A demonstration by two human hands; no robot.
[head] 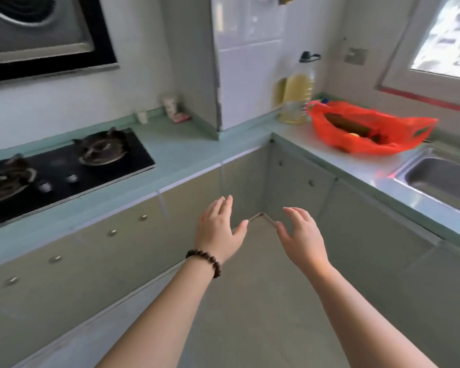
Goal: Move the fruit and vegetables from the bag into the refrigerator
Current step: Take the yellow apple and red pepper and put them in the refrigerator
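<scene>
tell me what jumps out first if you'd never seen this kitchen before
The bright red bag on the counter at the right stands out most, lying open beside the sink with produce inside and an oil bottle behind it. Next come the two bare hands, left hand and right hand, held out open and empty above the floor. The black stove sits at the left.

An L-shaped pale green countertop (186, 152) runs along white tiled walls (149, 62), with grey-green cabinets (96, 251) beneath. A black gas hob (64, 168) sits far left, a steel sink (441, 179) right. Daylight enters the window (446, 35) far right.
</scene>
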